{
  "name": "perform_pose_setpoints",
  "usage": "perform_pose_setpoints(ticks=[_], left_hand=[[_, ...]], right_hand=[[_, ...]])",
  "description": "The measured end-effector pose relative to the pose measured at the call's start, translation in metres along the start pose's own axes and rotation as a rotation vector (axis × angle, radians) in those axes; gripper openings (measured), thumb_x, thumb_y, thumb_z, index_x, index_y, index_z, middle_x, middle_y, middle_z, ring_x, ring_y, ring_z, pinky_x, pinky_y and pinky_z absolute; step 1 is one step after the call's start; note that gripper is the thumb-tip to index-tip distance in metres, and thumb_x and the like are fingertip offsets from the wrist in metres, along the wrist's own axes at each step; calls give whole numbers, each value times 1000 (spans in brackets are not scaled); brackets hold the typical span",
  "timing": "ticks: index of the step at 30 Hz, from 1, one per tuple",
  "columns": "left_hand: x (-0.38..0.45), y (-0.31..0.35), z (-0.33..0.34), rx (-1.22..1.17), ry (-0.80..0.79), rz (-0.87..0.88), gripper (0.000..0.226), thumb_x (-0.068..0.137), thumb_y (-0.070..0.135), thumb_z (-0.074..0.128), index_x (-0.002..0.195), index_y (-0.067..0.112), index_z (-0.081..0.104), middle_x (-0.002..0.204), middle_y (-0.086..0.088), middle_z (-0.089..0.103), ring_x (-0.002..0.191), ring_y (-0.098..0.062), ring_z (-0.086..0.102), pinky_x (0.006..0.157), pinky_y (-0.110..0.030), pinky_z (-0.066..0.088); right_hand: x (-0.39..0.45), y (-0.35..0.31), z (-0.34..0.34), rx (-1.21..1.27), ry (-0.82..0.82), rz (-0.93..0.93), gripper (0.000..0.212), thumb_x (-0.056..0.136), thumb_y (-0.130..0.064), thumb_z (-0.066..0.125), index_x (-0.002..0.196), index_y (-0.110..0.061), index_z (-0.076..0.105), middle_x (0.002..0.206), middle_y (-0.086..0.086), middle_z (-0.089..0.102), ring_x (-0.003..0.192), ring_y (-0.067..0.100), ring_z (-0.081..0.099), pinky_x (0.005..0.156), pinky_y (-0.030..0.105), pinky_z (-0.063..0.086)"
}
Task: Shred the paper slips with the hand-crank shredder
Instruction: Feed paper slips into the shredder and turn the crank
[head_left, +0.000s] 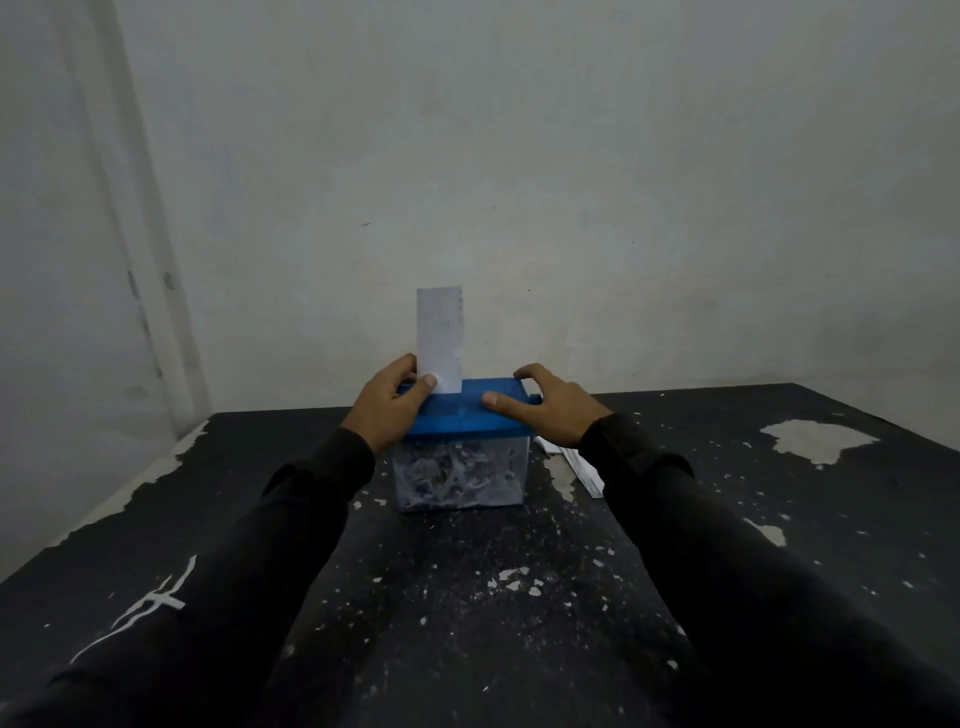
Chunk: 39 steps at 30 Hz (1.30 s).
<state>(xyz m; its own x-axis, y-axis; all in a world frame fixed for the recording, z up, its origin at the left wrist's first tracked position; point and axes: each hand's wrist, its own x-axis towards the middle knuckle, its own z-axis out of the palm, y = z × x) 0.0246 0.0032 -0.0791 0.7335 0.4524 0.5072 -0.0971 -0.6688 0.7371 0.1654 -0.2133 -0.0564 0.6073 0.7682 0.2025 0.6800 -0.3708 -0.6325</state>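
Head view: left hand (390, 402) pinches paper slip (440, 332) upright in shredder (467, 415); no writing legible.

Shredder (464, 447) mid-table (727, 519), wall close behind. Paper stack (584, 467) just right of it. Open tabletop in front and far right.
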Motion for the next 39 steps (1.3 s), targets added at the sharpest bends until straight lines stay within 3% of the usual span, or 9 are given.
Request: perform_pose_setpoints(ticks=[4,7,11,16,19,23,30,34,39], left_hand=[[-1,0,3,46,12,2,36,94,41,53,110,10,62,107,-6,67,99,-25,65,74,-27,48],[-5,2,3,41,5,9,49,87,54,61,118,15,63,111,1,67,100,-15,65,76,-23,50],[-8,5,3,26,-4,-4,69,75,65,79,124,19,63,115,9,67,100,-4,64,73,-13,50],[-3,10,-1,63,-97,-42,71,77,58,77,132,15,65,122,2,68,101,-8,66,82,-20,54],[2,13,-4,103,-99,-52,70,78,58,77,130,14,65,120,1,67,102,-14,65,78,-18,50],[3,9,-6,122,-125,-53,92,61,83,72,124,16,69,120,0,65,107,-19,63,89,-32,54],[-1,15,-3,86,-109,-55,68,72,65,77,121,19,68,118,3,62,105,-14,61,80,-19,48],[-3,17,-5,65,-150,-47,78,59,76,81,115,21,74,110,6,70,96,-8,68,78,-22,53],[-2,16,-4,50,-164,-60,90,50,75,84,120,20,72,110,7,74,93,-7,70,76,-18,56]], right_hand=[[-5,0,7,-13,28,59,96,64,-92,48,117,-12,56,115,12,62,96,25,63,81,41,54],[-7,-4,5,-27,57,90,83,63,-93,50,85,-13,54,74,3,51,64,19,51,57,32,41],[-6,-8,3,-20,105,111,84,53,-96,56,65,-14,50,48,1,45,44,19,47,47,30,40],[-7,-16,-10,-10,79,162,67,75,-74,71,97,-13,51,82,8,64,67,22,61,54,35,50],[-5,-16,-31,407,1,190,25,89,-30,66,78,-11,53,69,10,55,47,18,38,46,25,33],[8,-11,-42,674,52,163,18,89,-4,53,72,-6,58,62,8,47,42,14,32,45,23,31],[44,7,-22,559,261,138,26,95,-27,70,93,-2,69,69,5,57,46,13,43,39,20,35],[51,30,3,459,193,239,40,98,-43,62,93,-3,68,71,7,54,53,19,43,43,23,37],[25,62,29,252,73,313,39,103,-30,48,74,-8,63,67,6,56,54,18,46,51,27,39]])
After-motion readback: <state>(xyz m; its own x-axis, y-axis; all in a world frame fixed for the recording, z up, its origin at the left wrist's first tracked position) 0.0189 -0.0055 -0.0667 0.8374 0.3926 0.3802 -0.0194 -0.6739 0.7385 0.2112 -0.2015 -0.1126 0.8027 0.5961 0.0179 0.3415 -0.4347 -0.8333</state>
